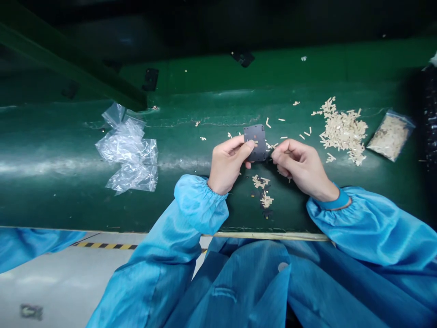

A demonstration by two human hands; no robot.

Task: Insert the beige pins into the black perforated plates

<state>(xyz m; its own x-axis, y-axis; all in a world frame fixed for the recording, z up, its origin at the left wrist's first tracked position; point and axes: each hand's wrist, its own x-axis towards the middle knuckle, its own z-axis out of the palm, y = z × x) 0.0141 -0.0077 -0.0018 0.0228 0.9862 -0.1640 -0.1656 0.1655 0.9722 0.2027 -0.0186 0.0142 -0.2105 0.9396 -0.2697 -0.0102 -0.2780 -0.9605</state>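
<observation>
Green rubberised conveyor belt (218, 102) runs across frame. Centre: thin dark-grey square notched plate (258, 136), judged light, stiff, poss. brittle at notches; best held by edges. Left hand (227, 164): thumb + fingers pinch plate's left side. Right hand (300, 166): fingers narrow at right edge, grip unclear. Loose beige strips (343, 132) heaped right of hands; crumpled clear plastic bag (128, 150) at left.

Matt grey plastic plate (256, 136), glossy green rubber belt (68, 200).
</observation>
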